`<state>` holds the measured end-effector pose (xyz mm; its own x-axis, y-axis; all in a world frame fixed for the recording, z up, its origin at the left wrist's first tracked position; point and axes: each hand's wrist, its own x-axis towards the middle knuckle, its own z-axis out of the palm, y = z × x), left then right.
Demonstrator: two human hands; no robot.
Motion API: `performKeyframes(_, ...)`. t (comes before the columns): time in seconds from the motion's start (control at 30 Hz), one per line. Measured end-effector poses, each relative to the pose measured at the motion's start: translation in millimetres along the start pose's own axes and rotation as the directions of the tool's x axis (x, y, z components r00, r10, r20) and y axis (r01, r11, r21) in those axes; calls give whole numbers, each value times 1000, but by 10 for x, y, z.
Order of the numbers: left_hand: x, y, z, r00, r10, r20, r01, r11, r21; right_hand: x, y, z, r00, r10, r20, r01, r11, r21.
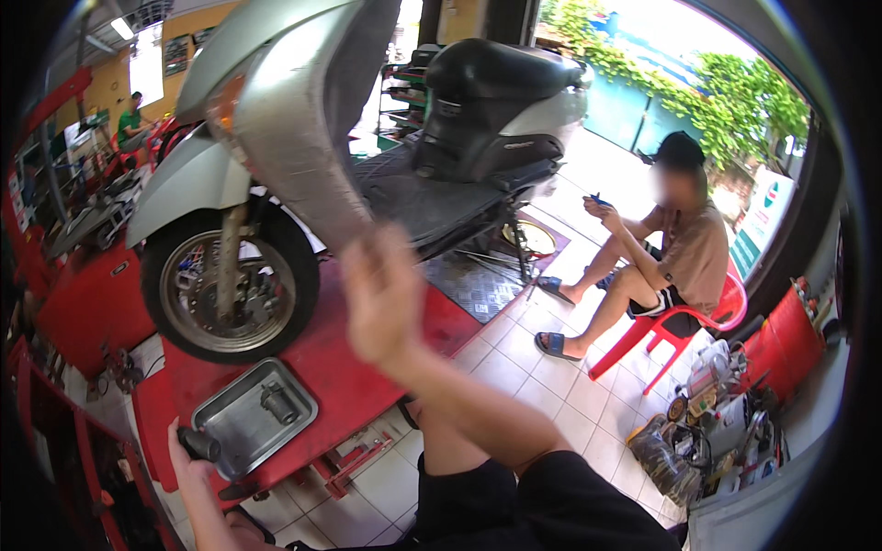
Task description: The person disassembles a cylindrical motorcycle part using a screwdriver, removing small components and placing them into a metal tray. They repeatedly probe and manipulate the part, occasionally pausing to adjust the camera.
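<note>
A dark, short cylindrical part (199, 444) is in my left hand (188, 468), whose fingers are closed around it at the left edge of a metal tray (308, 384). A second dark cylindrical part (278, 404) lies inside the tray; I cannot tell its exact kind. My right hand (381, 298) is raised beside the lower edge of the scooter's silver front panel (294, 119). Motion smears its fingers, so whether it touches the panel or holds anything is unclear.
The scooter's front wheel (230, 285) stands on a red lift platform (367, 367). To the right a person (694, 248) sits on a red plastic chair (634, 354). Machines and a red tank (785, 344) crowd the right wall. Another person (131, 124) sits at the far left.
</note>
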<state>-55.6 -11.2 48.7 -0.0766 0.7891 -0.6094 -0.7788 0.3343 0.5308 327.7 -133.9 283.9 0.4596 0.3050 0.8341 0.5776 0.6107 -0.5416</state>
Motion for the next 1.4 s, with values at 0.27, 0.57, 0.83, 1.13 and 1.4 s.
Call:
performKeyframes(0.27,183,-204,-22,1000,-11,-21,12,1000,13,-1331,535,566,744,205,636,-337,937,92)
performKeyframes(0.57,-89,-346,321,979,-205,-10,203,976,-75,-1989,1201,780,266,613,744,-568,723,-393)
performKeyframes(0.83,-209,-399,392,993,-117,-30,111,980,-165,-1918,872,1073,-76,499,863,-664,621,-418)
performKeyframes(1.13,-202,-443,296,977,-172,128,191,968,-161,-2022,939,1185,-22,408,913,-669,672,-317)
performKeyframes(1.4,-181,-467,372,974,-180,137,206,956,-210,-1832,1113,1117,178,417,891,-529,804,-271)
